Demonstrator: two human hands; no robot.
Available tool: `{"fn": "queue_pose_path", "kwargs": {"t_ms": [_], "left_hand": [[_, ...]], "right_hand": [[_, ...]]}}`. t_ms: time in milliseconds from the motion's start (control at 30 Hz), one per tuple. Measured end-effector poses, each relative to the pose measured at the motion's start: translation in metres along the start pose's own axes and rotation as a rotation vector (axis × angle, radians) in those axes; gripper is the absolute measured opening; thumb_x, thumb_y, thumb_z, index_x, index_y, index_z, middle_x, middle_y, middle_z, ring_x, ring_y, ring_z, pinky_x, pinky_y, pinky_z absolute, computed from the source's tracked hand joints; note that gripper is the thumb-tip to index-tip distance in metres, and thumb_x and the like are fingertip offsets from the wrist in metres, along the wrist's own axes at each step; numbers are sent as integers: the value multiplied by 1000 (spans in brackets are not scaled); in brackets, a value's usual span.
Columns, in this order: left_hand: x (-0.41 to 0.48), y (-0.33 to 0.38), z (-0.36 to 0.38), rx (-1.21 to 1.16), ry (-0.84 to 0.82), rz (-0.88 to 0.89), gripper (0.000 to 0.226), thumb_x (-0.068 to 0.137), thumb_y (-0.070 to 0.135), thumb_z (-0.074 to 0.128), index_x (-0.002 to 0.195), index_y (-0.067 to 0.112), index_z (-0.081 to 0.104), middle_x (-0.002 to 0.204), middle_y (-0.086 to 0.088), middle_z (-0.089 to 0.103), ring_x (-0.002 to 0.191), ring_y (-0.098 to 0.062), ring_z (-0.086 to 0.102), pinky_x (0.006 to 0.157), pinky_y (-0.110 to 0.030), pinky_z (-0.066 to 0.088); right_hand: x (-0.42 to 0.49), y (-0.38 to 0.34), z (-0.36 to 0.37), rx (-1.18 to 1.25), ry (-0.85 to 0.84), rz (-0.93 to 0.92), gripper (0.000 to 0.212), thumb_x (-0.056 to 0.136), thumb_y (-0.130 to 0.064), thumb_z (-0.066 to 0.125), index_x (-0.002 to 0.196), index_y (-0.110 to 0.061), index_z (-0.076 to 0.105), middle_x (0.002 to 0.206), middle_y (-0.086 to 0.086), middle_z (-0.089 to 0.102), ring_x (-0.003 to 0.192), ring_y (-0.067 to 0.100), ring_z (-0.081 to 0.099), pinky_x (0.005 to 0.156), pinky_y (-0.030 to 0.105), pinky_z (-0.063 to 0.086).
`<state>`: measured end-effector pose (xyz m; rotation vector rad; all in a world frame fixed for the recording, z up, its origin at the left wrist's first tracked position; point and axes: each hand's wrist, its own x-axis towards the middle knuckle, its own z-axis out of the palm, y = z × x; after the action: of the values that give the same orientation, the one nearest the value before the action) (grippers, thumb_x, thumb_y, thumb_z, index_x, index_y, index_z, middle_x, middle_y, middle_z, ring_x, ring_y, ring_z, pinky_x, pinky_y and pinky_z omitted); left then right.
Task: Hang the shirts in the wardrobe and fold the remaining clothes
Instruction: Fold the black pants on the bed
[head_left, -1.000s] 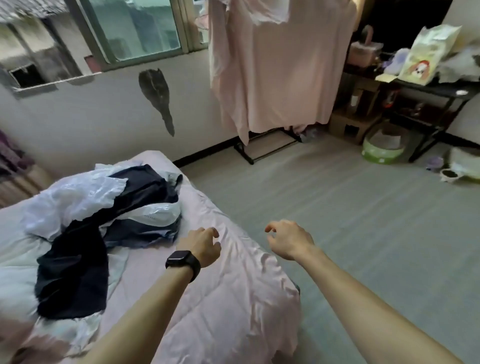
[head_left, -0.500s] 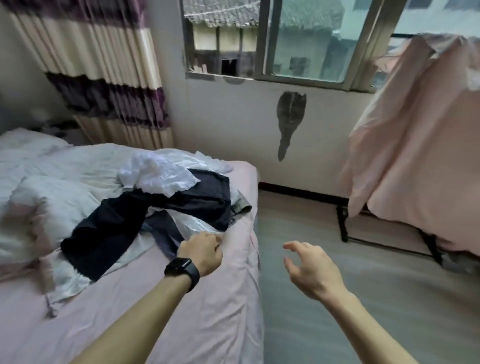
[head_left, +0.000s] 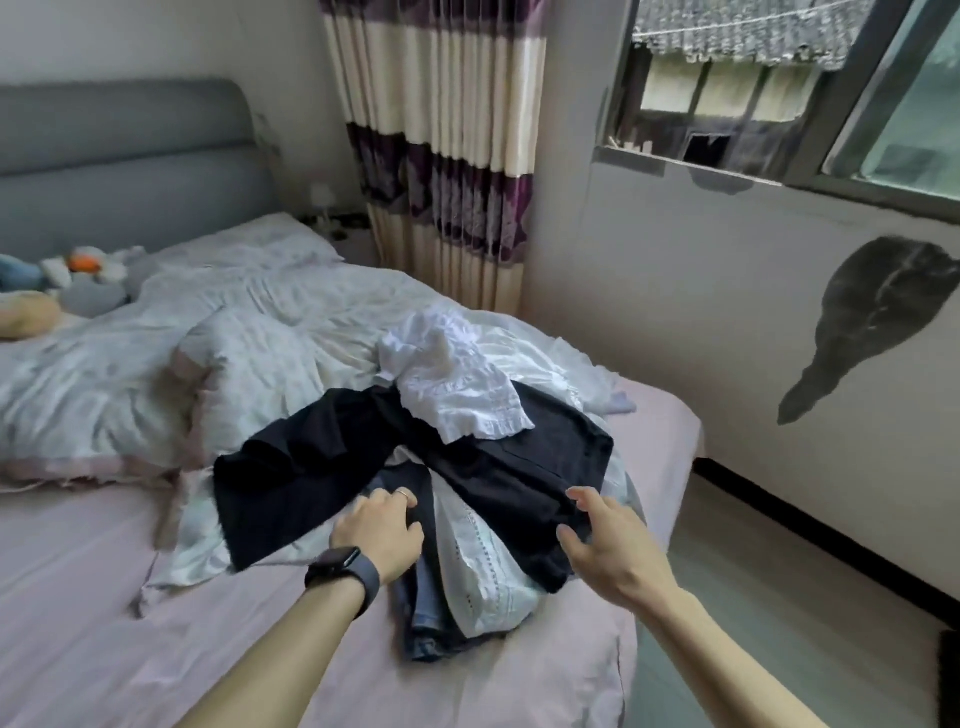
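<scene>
We saw a bed (head_left: 130, 597) with a pink sheet filling the lower left of the frame, and a loose pile of clothes heaped near its foot, at centre. On top of the pile lay a dark garment (head_left: 415, 467), spread wide with two limbs running toward the lower left and lower right. A crumpled white garment (head_left: 457, 384) sat on its upper part, just above centre. Beneath the dark one we could see a pale, shiny garment with stitched dots (head_left: 483, 566) and a bit of blue denim (head_left: 423, 618) at the pile's near edge.

Our left hand (head_left: 382, 535), with a dark watch (head_left: 345, 569) on the wrist, rested on the pile at lower centre, fingers curled down onto the dark garment's inner edge; we could not tell whether it had pinched any cloth. Our right hand (head_left: 608, 545), just right of centre, was spread and empty, thumb and fingers apart, touching or nearly touching the dark garment's right limb.

We judged the step to be picking one piece out of the heap. To do it well, we would first lift the white garment clear, since it lay across the dark one. Then we would take the dark garment at two well-separated points and raise it straight up, so the slippery pale piece below did not drag along or slide off the bed's edge.
</scene>
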<state>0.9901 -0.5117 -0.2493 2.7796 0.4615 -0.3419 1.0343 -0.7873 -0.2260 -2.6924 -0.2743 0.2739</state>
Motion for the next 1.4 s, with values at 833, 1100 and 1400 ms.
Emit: {"fn": "queue_pose_path", "kwargs": {"t_ms": [833, 1100, 1400], "left_hand": [[153, 179, 154, -55, -26, 35, 117, 80, 68, 62, 146, 47, -33, 159, 1, -33, 151, -24, -23, 116, -47, -20], [152, 224, 51, -161, 91, -102, 92, 84, 70, 49, 157, 26, 15, 153, 4, 36, 135, -19, 44, 111, -32, 33], [67, 128, -181, -838, 674, -424, 10, 90, 20, 64, 92, 29, 61, 90, 6, 69, 93, -25, 66, 77, -31, 51]], "right_hand": [[286, 138, 59, 476, -75, 302, 23, 89, -47, 59, 103, -30, 64, 94, -10, 69, 94, 20, 64, 82, 41, 52], [253, 40, -63, 615, -185, 28, 18, 87, -38, 68, 75, -25, 73, 67, -11, 71, 60, 17, 69, 59, 37, 59], [200, -103, -179, 839, -231, -355, 19, 87, -48, 71, 98, -33, 71, 104, -12, 74, 92, 10, 72, 77, 32, 57]]}}
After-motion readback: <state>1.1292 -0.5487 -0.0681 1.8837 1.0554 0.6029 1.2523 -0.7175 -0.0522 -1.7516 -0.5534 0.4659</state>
